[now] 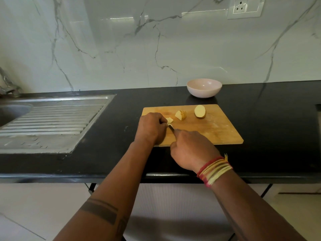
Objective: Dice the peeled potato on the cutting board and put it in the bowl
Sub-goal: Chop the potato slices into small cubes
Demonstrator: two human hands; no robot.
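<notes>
A wooden cutting board [208,129] lies on the black counter. On it rest a potato half [200,111], cut face up, and a sliced potato chunk [181,115] to its left. My left hand [152,128] presses down on small potato slices [169,120] at the board's left end, mostly hiding them. My right hand [190,150] grips a knife [171,127]; only a short bit of blade shows, its tip against the pieces under my left fingers. A pale pink bowl [204,88] stands behind the board; nothing shows inside it.
A steel sink with a ribbed drainboard [52,122] fills the counter's left side, with a tap [10,86] at the far left. A marble wall with a socket [245,7] rises behind. The counter's front edge [104,174] runs under my forearms.
</notes>
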